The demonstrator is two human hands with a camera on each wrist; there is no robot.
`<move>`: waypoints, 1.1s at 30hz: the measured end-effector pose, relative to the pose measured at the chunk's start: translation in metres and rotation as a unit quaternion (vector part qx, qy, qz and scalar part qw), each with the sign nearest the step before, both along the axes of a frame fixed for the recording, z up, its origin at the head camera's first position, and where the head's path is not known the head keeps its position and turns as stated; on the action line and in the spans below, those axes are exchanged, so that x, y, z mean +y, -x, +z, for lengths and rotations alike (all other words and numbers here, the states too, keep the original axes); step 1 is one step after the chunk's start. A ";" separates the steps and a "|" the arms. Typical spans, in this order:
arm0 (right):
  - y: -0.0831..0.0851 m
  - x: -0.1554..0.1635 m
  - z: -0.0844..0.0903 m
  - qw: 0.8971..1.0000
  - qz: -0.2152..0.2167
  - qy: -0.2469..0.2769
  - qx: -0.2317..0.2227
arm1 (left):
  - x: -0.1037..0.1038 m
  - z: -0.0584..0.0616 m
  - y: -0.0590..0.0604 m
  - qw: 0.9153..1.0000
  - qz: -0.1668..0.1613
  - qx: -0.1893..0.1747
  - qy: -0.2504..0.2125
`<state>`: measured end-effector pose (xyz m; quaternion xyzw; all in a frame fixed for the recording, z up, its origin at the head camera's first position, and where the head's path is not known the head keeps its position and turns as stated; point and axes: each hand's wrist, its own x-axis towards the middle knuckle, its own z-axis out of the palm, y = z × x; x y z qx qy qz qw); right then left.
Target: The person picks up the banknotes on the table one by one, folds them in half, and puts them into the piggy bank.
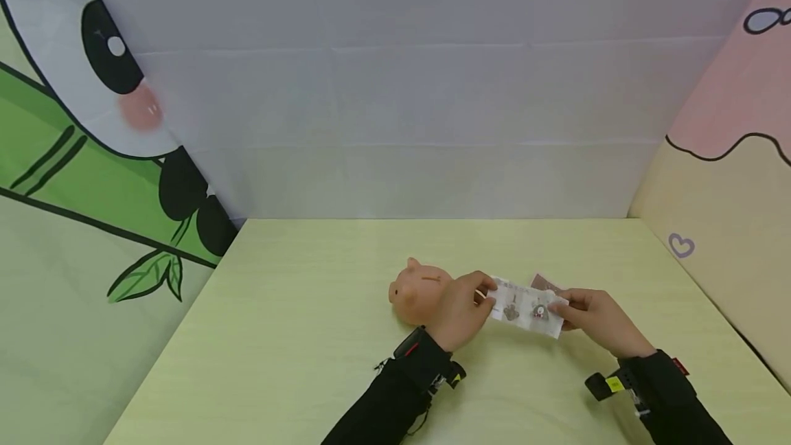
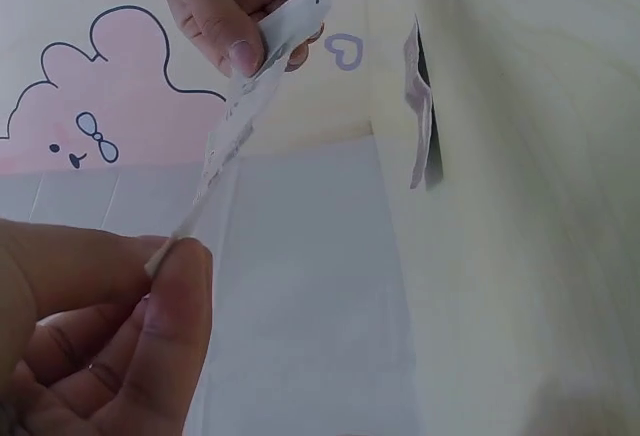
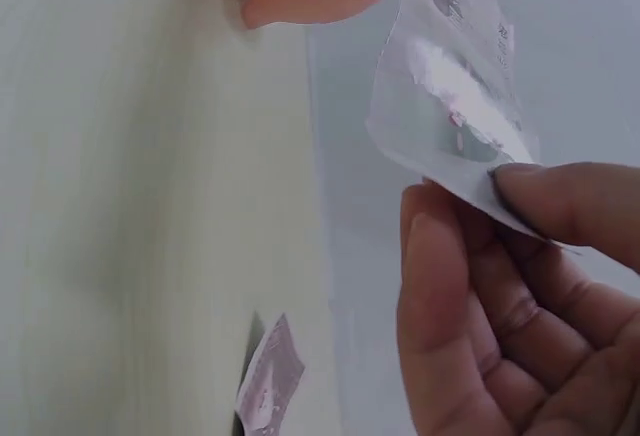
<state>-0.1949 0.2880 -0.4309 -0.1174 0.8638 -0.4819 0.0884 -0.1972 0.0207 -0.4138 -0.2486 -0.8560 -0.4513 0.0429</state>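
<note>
A pale, thin banknote (image 1: 522, 306) with grey printed designs is stretched between both hands above the table. My left hand (image 1: 459, 312) pinches its left end between thumb and fingers. At the opposite end, my right hand (image 1: 598, 320) grips it with the thumb on top and curled fingers beneath. The right wrist view shows light glinting off the banknote (image 3: 450, 91). Beside and partly behind the left hand stands a peach-orange piggy bank (image 1: 413, 295), a slot in its back, its snout facing left.
A creased pinkish-brown banknote (image 1: 544, 283) lies on the table behind the right hand, part of it raised off the surface. The pale yellow table (image 1: 296, 349) has a white sheet (image 1: 395, 101) behind it and cartoon-printed panels (image 1: 729, 177) at the sides.
</note>
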 end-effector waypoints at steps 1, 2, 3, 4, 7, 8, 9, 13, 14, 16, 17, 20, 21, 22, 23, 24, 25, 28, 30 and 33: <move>0.002 0.001 0.003 1.000 0.004 0.007 0.001 | 0.000 0.001 0.001 1.000 0.003 0.003 -0.006; 0.004 0.001 0.005 1.000 0.005 0.012 0.002 | -0.001 0.002 0.002 1.000 0.005 0.005 -0.012; 0.006 0.001 0.007 1.000 0.008 0.015 0.005 | -0.001 0.002 0.002 1.000 0.009 0.005 -0.018; 0.007 0.001 0.010 1.000 0.011 0.015 0.009 | -0.002 0.003 0.003 1.000 0.011 0.006 -0.023; 0.011 -0.001 0.016 1.000 0.017 0.019 0.019 | -0.003 0.004 0.004 0.999 0.021 0.008 -0.040; 0.013 -0.002 0.017 0.999 0.016 0.019 0.021 | -0.004 0.004 0.004 0.999 0.024 0.009 -0.045; 0.014 -0.003 0.019 0.999 0.018 0.020 0.023 | -0.004 0.005 0.004 0.998 0.028 0.009 -0.051; 0.018 -0.007 0.025 0.999 0.013 0.025 0.033 | -0.007 0.008 0.004 0.997 0.036 0.018 -0.068; 0.020 -0.008 0.026 0.999 0.011 0.026 0.039 | -0.008 0.009 0.004 0.996 0.039 0.023 -0.071; 0.022 -0.010 0.030 0.998 0.007 0.026 0.048 | -0.011 0.011 0.004 0.996 0.039 0.034 -0.080; 0.024 -0.011 0.031 0.998 0.006 0.027 0.052 | -0.012 0.012 0.005 0.995 0.040 0.042 -0.082; 0.026 -0.018 0.034 0.998 -0.001 0.035 0.059 | -0.018 0.016 0.003 0.993 0.048 0.058 -0.088; 0.026 -0.021 0.034 0.997 -0.001 0.038 0.062 | -0.020 0.017 0.002 0.993 0.051 0.061 -0.090; 0.027 -0.023 0.035 0.997 0.000 0.041 0.065 | -0.022 0.018 0.002 0.992 0.055 0.061 -0.091; 0.027 -0.026 0.035 0.997 0.000 0.045 0.069 | -0.025 0.019 0.001 0.992 0.061 0.062 -0.092; 0.028 -0.028 0.035 0.996 0.001 0.050 0.072 | -0.027 0.020 0.001 0.992 0.065 0.062 -0.092; 0.029 -0.031 0.036 0.996 0.001 0.053 0.075 | -0.029 0.021 0.001 0.991 0.068 0.056 -0.097; 0.030 -0.037 0.037 0.994 0.006 0.060 0.088 | -0.035 0.021 0.002 0.990 0.082 0.051 -0.104; 0.031 -0.042 0.039 0.994 0.006 0.068 0.091 | -0.038 0.022 0.002 0.989 0.087 0.045 -0.115; 0.031 -0.050 0.043 0.992 0.008 0.078 0.097 | -0.044 0.022 0.000 0.987 0.089 0.036 -0.131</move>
